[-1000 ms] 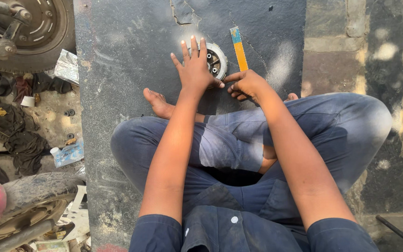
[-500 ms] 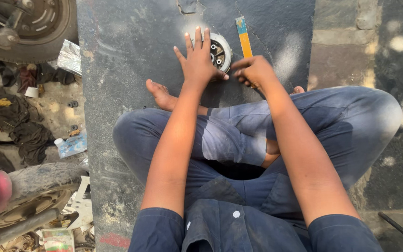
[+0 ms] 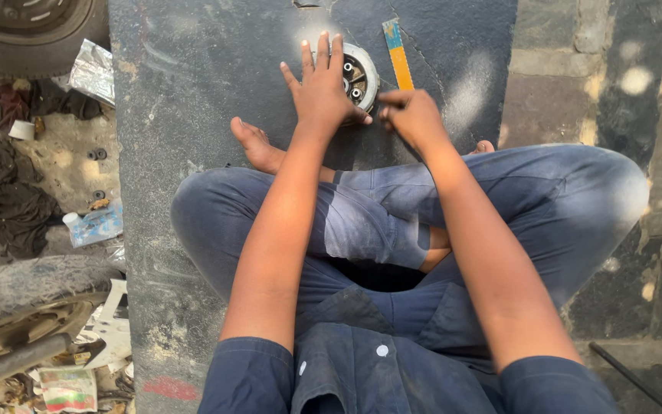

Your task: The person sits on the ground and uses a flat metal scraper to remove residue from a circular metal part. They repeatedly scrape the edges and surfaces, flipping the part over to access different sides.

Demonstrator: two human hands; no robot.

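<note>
Left hand lies flat, fingers spread, palm pressing down on the round metal hub in the upper centre of the frame, covering its left half. Right hand sits just right of it, curled closed on the lower end of a yellow-handled tool (what kind of tool, I cannot tell). The handle's long axis runs up and slightly left, away from the knuckles toward the top edge, and the tool's lower end points in at the hub's lower right rim. The hub lies up and left of the right hand, nearly touching it; the left hand is the nearer one, already on top. Both rest on a dark stone slab. Below, crossed legs in blue trousers, a bare foot left of the left forearm. Far upper left, a tyre; rags and litter down the left side, well apart. Nothing stands between hands and hub.
</note>
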